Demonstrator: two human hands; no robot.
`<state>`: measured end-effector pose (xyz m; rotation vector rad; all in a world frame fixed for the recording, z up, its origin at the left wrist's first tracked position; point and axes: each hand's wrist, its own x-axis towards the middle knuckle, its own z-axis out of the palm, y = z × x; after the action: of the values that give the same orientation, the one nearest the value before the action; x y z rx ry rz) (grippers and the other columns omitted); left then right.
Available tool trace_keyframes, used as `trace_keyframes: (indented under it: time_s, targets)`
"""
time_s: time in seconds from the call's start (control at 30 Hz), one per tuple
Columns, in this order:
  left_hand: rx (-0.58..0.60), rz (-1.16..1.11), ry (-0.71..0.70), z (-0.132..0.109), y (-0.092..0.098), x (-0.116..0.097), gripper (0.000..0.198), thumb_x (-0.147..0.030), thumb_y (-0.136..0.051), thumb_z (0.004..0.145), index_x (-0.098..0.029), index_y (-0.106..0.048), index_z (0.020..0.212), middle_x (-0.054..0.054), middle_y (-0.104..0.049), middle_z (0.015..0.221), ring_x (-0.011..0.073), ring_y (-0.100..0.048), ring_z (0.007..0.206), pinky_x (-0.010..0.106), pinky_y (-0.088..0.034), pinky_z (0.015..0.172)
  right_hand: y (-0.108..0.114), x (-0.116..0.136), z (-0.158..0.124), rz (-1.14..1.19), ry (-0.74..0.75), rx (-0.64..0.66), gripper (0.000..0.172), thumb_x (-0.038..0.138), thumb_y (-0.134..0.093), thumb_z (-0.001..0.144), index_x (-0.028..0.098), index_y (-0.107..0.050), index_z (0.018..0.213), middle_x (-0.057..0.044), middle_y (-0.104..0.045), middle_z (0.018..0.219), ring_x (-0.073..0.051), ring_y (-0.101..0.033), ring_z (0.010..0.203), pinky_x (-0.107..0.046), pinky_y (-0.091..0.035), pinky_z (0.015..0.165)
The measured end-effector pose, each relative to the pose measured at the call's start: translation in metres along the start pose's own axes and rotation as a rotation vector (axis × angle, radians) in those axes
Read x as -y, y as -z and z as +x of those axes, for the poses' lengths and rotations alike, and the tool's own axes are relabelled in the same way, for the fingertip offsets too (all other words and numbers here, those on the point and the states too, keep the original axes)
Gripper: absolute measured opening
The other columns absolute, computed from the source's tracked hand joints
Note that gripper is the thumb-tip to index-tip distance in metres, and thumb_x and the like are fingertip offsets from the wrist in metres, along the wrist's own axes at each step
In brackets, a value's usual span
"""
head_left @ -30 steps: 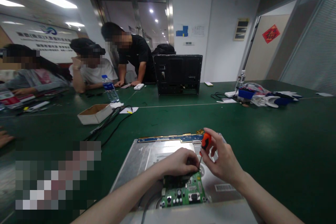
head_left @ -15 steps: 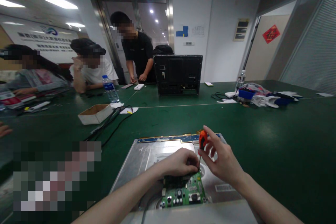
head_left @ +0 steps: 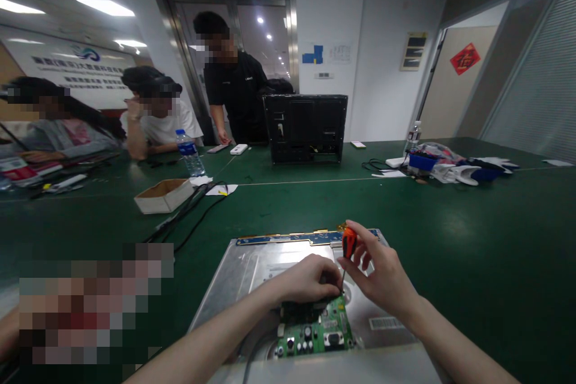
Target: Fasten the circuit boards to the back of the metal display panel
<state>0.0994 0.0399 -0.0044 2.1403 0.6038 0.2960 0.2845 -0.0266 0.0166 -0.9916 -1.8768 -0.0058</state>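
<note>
My right hand (head_left: 380, 270) is closed on an orange and black screwdriver (head_left: 349, 244), held nearly upright with its fingers at the handle. The thin shaft points down to the top corner of a green circuit board (head_left: 310, 332). My left hand (head_left: 308, 279) is curled beside the screwdriver's tip, thumb and fingers pinched together over the board's upper edge. What they pinch is hidden. The board lies on the silvery metal back of a flat display panel (head_left: 240, 273). A narrow blue circuit strip (head_left: 279, 240) runs along the panel's far edge.
Beyond the panel, a black monitor casing (head_left: 306, 129) stands on the green table (head_left: 490, 252). To the left are a cardboard tray (head_left: 164, 197), black cables (head_left: 198, 207) and a water bottle (head_left: 189, 153). Gloves (head_left: 454, 173) lie far right. Other people are across the table and at left.
The screwdriver handle has turned and tilted slightly in my right hand, whose index finger sits a little lower. My left hand stays put. The standing person has shifted right, with one arm drawn back.
</note>
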Motion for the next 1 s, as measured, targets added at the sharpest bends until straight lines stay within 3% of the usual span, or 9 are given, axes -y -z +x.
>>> trace_keyframes:
  time_s: [0.2, 0.63, 0.87, 1.0]
  targets:
    - [0.002, -0.02, 0.012, -0.0011, -0.0014, -0.0008, 0.012, -0.006, -0.064, 0.076, -0.014, -0.072, 0.081, -0.003, -0.062, 0.069, 0.013, -0.056, 0.066, 0.02, -0.041, 0.062, 0.0021, 0.0055, 0.0009, -0.03, -0.007, -0.009, 0.062, 0.014, -0.051, 0.088, 0.02, -0.031, 0.146, 0.002, -0.063, 0.072, -0.013, -0.058, 0.05, -0.023, -0.05, 0.049]
    - [-0.009, 0.002, 0.011, -0.0007, 0.0003, -0.0047, 0.009, -0.007, -0.066, 0.076, -0.014, -0.072, 0.077, -0.003, -0.063, 0.071, 0.0123, -0.055, 0.066, 0.02, -0.041, 0.063, 0.0023, 0.0021, 0.0016, -0.045, -0.033, -0.029, 0.044, 0.022, -0.056, 0.092, 0.023, -0.042, 0.133, 0.003, -0.063, 0.074, -0.011, -0.056, 0.048, -0.021, -0.048, 0.046]
    - [-0.01, 0.014, 0.029, -0.001, 0.0004, -0.005, 0.01, -0.007, -0.066, 0.076, -0.015, -0.072, 0.076, -0.003, -0.062, 0.069, 0.0122, -0.055, 0.065, 0.02, -0.041, 0.063, 0.0018, 0.0034, 0.0007, -0.025, -0.031, -0.028, 0.063, 0.018, -0.056, 0.092, 0.022, -0.029, 0.149, 0.002, -0.064, 0.075, -0.014, -0.061, 0.052, -0.025, -0.054, 0.051]
    - [0.004, 0.001, 0.029, -0.0013, 0.0004, -0.0047, 0.011, -0.006, -0.066, 0.077, -0.015, -0.072, 0.076, -0.004, -0.062, 0.068, 0.0126, -0.056, 0.066, 0.02, -0.042, 0.063, 0.0012, 0.0047, 0.0002, -0.006, -0.021, -0.04, 0.056, 0.017, -0.054, 0.091, 0.021, -0.034, 0.143, 0.002, -0.064, 0.074, -0.013, -0.06, 0.051, -0.022, -0.05, 0.047]
